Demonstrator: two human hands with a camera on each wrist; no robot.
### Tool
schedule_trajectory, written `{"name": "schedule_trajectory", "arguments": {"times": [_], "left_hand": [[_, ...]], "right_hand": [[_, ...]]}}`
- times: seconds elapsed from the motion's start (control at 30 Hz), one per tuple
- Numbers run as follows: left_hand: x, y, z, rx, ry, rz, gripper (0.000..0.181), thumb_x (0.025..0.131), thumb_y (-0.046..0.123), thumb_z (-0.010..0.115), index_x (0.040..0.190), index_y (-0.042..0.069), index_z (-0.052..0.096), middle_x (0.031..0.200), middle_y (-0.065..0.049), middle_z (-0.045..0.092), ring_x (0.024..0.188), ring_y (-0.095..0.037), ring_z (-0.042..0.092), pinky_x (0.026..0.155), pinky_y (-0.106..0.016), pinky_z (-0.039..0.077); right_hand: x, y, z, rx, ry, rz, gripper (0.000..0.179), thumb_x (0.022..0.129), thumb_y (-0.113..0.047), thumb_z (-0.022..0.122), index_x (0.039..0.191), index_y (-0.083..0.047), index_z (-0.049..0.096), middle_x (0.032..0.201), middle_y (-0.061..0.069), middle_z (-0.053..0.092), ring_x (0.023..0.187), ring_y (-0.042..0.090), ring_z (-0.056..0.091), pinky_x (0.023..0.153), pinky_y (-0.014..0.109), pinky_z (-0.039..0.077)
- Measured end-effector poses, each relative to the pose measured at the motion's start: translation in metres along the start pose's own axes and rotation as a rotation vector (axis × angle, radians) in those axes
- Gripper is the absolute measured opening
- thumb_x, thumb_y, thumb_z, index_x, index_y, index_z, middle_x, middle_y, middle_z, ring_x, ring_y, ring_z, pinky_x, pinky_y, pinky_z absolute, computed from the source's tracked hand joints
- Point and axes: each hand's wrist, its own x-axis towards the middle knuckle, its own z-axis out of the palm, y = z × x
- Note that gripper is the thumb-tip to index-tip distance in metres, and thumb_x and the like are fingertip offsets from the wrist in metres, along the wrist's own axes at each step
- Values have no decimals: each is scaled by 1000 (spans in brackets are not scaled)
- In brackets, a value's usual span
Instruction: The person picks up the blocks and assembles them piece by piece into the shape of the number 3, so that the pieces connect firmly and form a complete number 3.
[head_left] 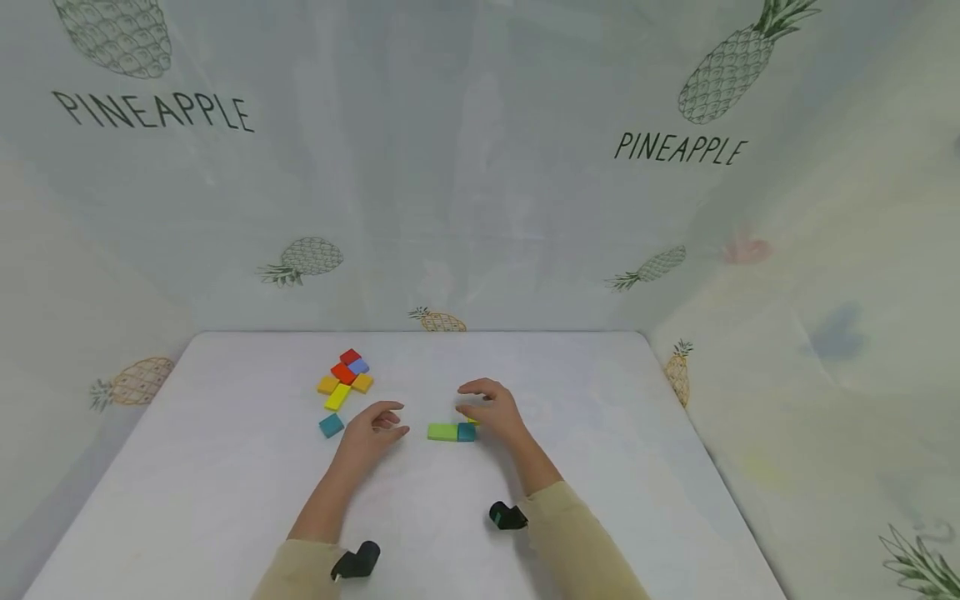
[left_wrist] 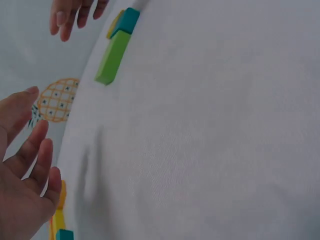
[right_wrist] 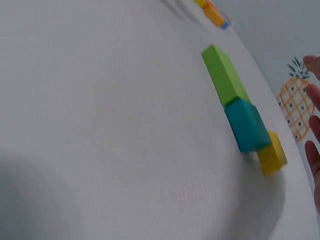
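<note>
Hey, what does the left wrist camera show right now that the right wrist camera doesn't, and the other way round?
Only the left wrist view shows the left hand and, at the bottom edge, a separate teal block.

Only the right wrist view shows part of a blue block, near the top.

Both share the green block, the teal block at its end, the yellow block beside that, fingers of the right hand, and an orange pineapple print.
</note>
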Motion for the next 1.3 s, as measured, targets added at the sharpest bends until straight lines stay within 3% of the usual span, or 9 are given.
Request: {"name": "schedule_trajectory", "arguments": {"times": [0.27,0.47,0.63,0.87,1.3], "left_hand": [[-19,-12,-33,13,46,-20,45,90,25,72,131,14,58,111,-5,63,104,-24,57,92,-44,49],[-33,-20,-50,6,81,-24,46,90,22,71,133,11,56,115,-11,63,108,-28,56,97,-48,44],[-43,-23,-59,4,72,-17,44,91,21,70,132,9,56,115,-12,64,108,-28,57,98,-47,42],[-52,-26,-62,35,69,-26,44,91,22,70,132,9,57,112,-9,63,105,-26,56,96,-46,44],[-56,-26,-60,33,75,-32,45,90,21,71,131,10,58,109,-5,63,103,-24,58,94,-45,45]], "right_hand": [[1,-17,42,31,-83,-29,27,83,-14,77,109,-8,73,111,-7,66,110,18,54,94,40,41],[1,-23,61,-89,-192,-49,28,83,-16,79,111,-14,74,108,-12,65,105,17,55,93,36,43],[1,-26,54,-262,-280,-75,31,81,-21,80,111,-19,74,108,-12,65,106,14,53,95,36,43],[6,-24,32,-460,-350,-183,32,76,-23,84,106,-18,76,103,-11,68,103,13,53,96,32,40],[20,-18,24,-539,-479,-50,24,73,-25,86,96,-25,78,93,-19,63,102,11,47,96,40,37]]}}
